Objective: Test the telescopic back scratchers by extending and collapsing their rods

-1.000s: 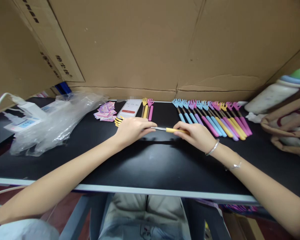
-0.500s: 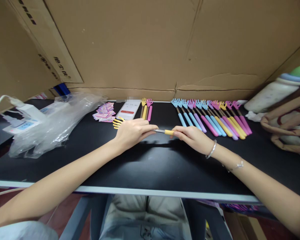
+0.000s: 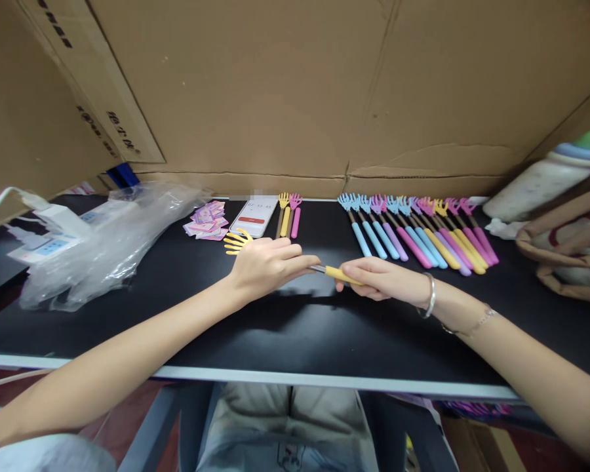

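Between my two hands is a yellow back scratcher [image 3: 335,272] with a hand-shaped head and a metal shaft. My left hand [image 3: 268,265] is closed around its shaft, and the spread yellow fingers of the head stick out past my knuckles on the left. Gripping the yellow handle is my right hand [image 3: 373,276], thumb on top; the handle's end is hidden in it. The tool is held just above the black table, tilted slightly down to the right. Beyond my left hand lie a yellow back scratcher [image 3: 285,221] and a pink back scratcher [image 3: 295,221].
A row of several coloured back scratchers [image 3: 413,236] lies at the right. Behind my left hand are a phone [image 3: 255,216] and a pile of pink cards [image 3: 207,221]. Clear plastic bags [image 3: 103,242] and a power strip [image 3: 49,248] are at left, a bottle [image 3: 535,180] at right.
My right hand has moved slightly right and down, and more of the yellow handle shows. My left hand has shifted a little down, with the yellow head more in view.
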Demonstrator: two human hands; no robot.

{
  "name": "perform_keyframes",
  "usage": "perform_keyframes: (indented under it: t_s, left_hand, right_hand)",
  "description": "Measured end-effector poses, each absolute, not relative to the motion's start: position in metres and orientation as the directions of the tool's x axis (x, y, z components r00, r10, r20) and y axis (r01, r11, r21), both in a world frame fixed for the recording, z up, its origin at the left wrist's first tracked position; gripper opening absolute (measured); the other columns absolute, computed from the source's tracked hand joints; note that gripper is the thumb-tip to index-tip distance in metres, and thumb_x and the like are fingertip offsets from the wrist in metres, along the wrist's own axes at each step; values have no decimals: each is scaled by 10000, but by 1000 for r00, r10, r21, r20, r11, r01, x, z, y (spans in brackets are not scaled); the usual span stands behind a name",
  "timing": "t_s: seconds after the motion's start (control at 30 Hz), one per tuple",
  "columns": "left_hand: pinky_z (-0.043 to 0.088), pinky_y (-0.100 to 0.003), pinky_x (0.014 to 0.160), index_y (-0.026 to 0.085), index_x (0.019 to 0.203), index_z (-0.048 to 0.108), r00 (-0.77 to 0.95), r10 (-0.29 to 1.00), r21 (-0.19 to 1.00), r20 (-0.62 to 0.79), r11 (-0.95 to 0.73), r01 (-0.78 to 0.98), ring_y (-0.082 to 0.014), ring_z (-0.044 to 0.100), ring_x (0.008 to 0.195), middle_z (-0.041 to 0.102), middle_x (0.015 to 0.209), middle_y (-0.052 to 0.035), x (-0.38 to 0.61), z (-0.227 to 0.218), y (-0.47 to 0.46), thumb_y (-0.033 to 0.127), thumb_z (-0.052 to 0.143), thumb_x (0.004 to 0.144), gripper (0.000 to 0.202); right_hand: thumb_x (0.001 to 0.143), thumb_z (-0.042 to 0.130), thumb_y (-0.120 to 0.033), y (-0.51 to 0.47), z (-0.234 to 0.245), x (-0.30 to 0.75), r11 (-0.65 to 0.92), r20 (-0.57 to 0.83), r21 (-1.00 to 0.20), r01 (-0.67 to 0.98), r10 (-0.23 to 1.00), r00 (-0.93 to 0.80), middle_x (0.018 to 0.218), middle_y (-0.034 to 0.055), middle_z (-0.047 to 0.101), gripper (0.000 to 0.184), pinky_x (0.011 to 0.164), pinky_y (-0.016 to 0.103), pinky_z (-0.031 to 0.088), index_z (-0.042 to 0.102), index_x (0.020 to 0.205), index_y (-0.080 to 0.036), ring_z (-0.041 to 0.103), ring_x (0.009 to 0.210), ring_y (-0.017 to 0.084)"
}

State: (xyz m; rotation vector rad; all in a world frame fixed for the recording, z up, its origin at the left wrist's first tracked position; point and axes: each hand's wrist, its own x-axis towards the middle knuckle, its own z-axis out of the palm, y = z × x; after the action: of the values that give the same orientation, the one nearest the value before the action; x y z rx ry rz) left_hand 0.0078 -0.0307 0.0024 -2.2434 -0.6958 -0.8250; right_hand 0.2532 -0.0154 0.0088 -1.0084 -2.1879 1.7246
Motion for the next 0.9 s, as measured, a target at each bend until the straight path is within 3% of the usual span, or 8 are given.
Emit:
perform_keyframes:
  t_s: [0.27, 0.47, 0.67, 0.9]
  left_hand:
    - [254, -247, 482, 252, 878, 682, 610, 406, -243, 680, -661, 710, -100, 543, 577, 621, 630, 23, 13, 3, -31, 385, 485, 908, 240]
    - [273, -232, 487, 249, 909, 664, 581, 530, -142, 617, -652, 745, -107, 618, 670, 689, 773, 15, 7, 12, -31, 400, 483, 904, 235]
    - [276, -231, 487, 258, 987, 646, 620, 593, -183, 513, -631, 754, -116, 636, 707, 698, 821, 15, -5, 23, -26, 385, 457, 918, 238]
    - [288, -214, 500, 239, 923, 658, 643, 656, -211, 394, -616, 759, -131, 630, 689, 686, 766, 3, -14, 29, -20, 398, 461, 907, 253]
  right_hand:
    - [893, 383, -525, -17, 21, 252, 443, -24, -718, 537, 755, -655, 538, -38, 456, 405, 553, 243, 331, 547, 819, -162, 405, 511, 94]
    - [865, 433, -520, -14, 23, 256, 504, 31, -634, 587, 774, -632, 554, -50, 411, 370, 506, 241, 254, 564, 913, -177, 353, 506, 94]
    - [867, 427, -527, -5, 30, 264, 547, 73, -580, 604, 773, -630, 586, -41, 423, 386, 541, 245, 271, 572, 936, -176, 359, 535, 99]
    - [847, 452, -529, 4, 31, 274, 569, 81, -466, 677, 790, -608, 623, -12, 506, 389, 549, 240, 280, 606, 927, -181, 410, 553, 111]
